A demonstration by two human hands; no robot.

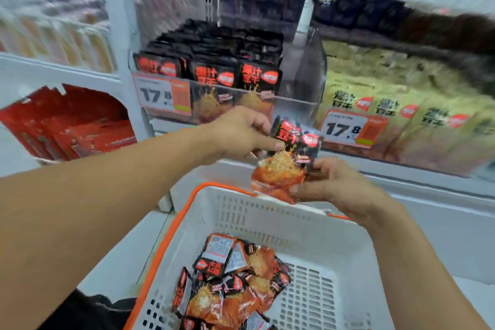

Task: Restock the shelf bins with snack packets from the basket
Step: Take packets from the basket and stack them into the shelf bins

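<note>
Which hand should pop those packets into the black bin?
Probably the left hand: it pinches the tops of the packets and lies just below the black-packet bin. The right hand holds them from underneath, farther away.

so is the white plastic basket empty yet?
No. The white plastic basket still holds a pile of red-black snack packets on its floor.

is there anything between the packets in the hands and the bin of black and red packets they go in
Nothing visible blocks the way. Both the left hand and right hand hold the packets in open air just below and in front of the bin. The bin's clear front wall must be cleared from above, where its rows already look full.
</note>
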